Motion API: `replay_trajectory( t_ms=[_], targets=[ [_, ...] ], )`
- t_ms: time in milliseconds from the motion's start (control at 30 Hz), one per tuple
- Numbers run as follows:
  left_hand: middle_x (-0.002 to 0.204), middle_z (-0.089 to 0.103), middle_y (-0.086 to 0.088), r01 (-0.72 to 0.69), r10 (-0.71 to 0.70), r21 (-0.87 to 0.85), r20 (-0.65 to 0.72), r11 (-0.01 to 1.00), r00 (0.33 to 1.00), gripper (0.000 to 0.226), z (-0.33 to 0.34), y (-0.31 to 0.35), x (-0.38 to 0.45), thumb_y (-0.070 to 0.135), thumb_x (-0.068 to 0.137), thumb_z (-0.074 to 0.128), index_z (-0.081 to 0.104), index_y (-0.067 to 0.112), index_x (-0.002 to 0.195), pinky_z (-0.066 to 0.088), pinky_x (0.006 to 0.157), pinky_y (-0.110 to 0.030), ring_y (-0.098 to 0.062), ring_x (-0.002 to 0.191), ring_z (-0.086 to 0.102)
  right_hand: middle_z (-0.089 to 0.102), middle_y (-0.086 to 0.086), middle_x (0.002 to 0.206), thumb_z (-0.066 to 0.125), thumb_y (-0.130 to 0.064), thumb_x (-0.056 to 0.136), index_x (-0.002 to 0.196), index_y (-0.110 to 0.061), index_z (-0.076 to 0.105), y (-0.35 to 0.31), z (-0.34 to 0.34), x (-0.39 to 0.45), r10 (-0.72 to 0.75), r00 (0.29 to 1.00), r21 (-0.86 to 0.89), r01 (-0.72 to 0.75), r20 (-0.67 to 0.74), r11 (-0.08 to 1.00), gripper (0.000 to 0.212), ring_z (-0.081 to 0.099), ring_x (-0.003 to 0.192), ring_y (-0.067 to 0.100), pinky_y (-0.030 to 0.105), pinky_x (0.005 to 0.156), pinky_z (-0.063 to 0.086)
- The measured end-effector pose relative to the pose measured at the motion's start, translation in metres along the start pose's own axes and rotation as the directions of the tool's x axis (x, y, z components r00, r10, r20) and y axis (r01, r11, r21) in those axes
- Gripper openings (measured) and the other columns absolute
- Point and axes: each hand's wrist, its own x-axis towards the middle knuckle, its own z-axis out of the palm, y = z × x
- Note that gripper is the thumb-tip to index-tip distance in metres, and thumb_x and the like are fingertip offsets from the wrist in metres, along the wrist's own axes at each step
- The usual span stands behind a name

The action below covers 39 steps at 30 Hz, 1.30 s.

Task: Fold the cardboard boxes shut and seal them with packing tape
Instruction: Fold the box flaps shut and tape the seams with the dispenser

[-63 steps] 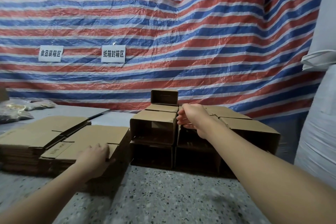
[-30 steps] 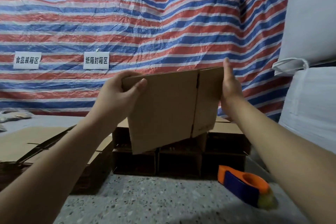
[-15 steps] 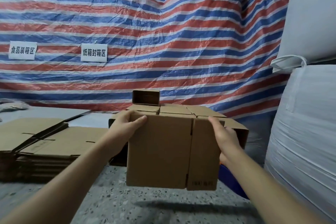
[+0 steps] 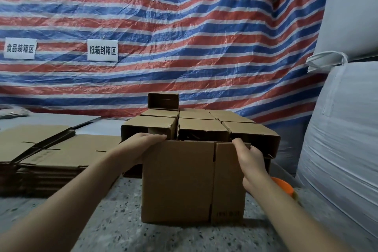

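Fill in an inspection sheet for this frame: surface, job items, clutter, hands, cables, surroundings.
Surface: speckled stone floor, box in hand standing on it.
Job's things: held box upright, top not yet folded; stacked boxes behind it, open ends facing the camera; flat cardboard blanks piled at left; orange tape dispenser mostly hidden behind the right wrist.
Clutter: nothing seen.
Hands: left hand and right hand each grip the box's top edge.
Cables: nothing seen.
Surroundings: striped tarp with two paper signs; white bulk sacks at right.
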Motion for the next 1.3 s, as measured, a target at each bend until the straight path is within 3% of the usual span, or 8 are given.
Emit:
replay_trajectory(
  t_ms=[167, 267, 433, 600, 767, 1000, 1167, 1300],
  targets=[
    [0.076, 0.071, -0.006, 0.075, -0.075, -0.105, 0.0, 0.992, 0.997, 0.027, 0.011, -0.001, 0.003, 0.037, 0.093, 0.061, 0.067, 0.011, 0.1, 0.051, 0.066, -0.03, -0.015, 0.068, 0.068, 0.057, 0.017, 0.141, 0.062, -0.053, 0.094, 0.142, -0.007, 0.05, 0.004, 0.0, -0.003, -0.001, 1.0, 0.039, 0.0, 0.027, 0.999, 0.067, 0.053, 0.13, 0.038, 0.059, 0.109, 0.044],
    [0.087, 0.075, -0.01, 0.079, -0.081, -0.15, -0.009, 0.986, 0.997, 0.036, 0.013, -0.006, 0.001, 0.043, 0.089, 0.065, 0.071, 0.011, 0.104, 0.052, 0.073, -0.034, -0.02, 0.077, 0.071, 0.065, 0.015, 0.123, 0.063, -0.048, 0.094, 0.129, -0.009, 0.058, 0.004, 0.0, -0.004, -0.027, 0.999, 0.021, 0.027, 0.025, 0.999, 0.053, 0.061, 0.116, 0.035, 0.058, 0.106, 0.047],
    [0.102, 0.074, -0.015, 0.087, -0.092, -0.116, -0.033, 0.989, 0.995, 0.032, 0.016, -0.002, -0.002, 0.041, 0.09, 0.063, 0.076, 0.017, 0.106, 0.053, 0.073, -0.036, -0.025, 0.09, 0.069, 0.061, 0.016, 0.132, 0.061, -0.046, 0.094, 0.139, -0.004, 0.051, 0.006, -0.005, 0.002, -0.051, 0.995, 0.037, 0.048, 0.081, 0.998, 0.062, 0.056, 0.126, 0.037, 0.059, 0.109, 0.043],
    [0.092, 0.075, -0.015, 0.1, -0.141, -0.198, -0.207, 0.975, 0.968, 0.025, 0.034, 0.006, -0.007, 0.037, 0.093, 0.061, 0.077, 0.018, 0.093, 0.054, 0.074, -0.039, -0.029, 0.09, 0.069, 0.057, 0.015, 0.089, 0.051, -0.042, 0.099, 0.098, -0.008, 0.06, 0.003, -0.009, 0.009, -0.099, 0.968, 0.033, 0.094, 0.23, 0.995, 0.035, 0.06, 0.09, 0.032, 0.043, 0.087, 0.047],
    [0.087, 0.074, -0.01, 0.016, -0.111, -0.309, -0.292, 0.951, 0.95, 0.024, 0.067, 0.006, -0.012, 0.034, 0.098, 0.051, 0.07, 0.02, 0.095, 0.055, 0.074, -0.038, -0.025, 0.089, 0.068, 0.062, 0.005, 0.07, 0.045, -0.049, 0.096, 0.068, -0.017, 0.07, -0.009, -0.01, 0.011, 0.015, 0.843, 0.084, -0.072, 0.538, 0.994, 0.049, 0.062, 0.063, 0.017, 0.029, 0.064, 0.052],
    [0.065, 0.069, -0.004, 0.002, -0.088, -0.447, -0.172, 0.895, 0.981, 0.038, 0.077, -0.008, -0.021, 0.03, 0.101, 0.034, 0.069, 0.014, 0.1, 0.049, 0.062, -0.032, -0.017, 0.064, 0.066, 0.061, 0.006, 0.07, 0.042, -0.046, 0.098, 0.069, -0.016, 0.064, 0.014, -0.023, 0.02, -0.023, 0.823, 0.183, -0.1, 0.568, 0.978, 0.046, 0.064, 0.066, 0.016, 0.029, 0.065, 0.053],
    [0.061, 0.069, -0.004, 0.001, -0.091, -0.412, -0.199, 0.911, 0.976, 0.026, 0.067, -0.024, -0.024, 0.022, 0.098, 0.049, 0.071, 0.011, 0.089, 0.051, 0.049, -0.027, -0.015, 0.052, 0.066, 0.067, 0.005, 0.078, 0.052, -0.065, 0.081, 0.073, -0.021, 0.07, 0.02, -0.023, 0.019, -0.101, 0.806, 0.162, 0.006, 0.583, 0.987, 0.048, 0.067, 0.078, 0.016, 0.035, 0.078, 0.051],
    [0.07, 0.073, -0.008, 0.026, -0.111, -0.478, -0.152, 0.878, 0.982, 0.044, 0.073, -0.036, -0.023, 0.046, 0.098, 0.051, 0.079, 0.016, 0.08, 0.053, 0.048, -0.027, -0.019, 0.059, 0.07, 0.072, 0.006, 0.085, 0.053, -0.073, 0.081, 0.078, -0.024, 0.075, 0.026, -0.021, 0.021, -0.107, 0.832, 0.182, 0.007, 0.545, 0.983, 0.054, 0.071, 0.083, 0.017, 0.033, 0.075, 0.057]
  ],
)
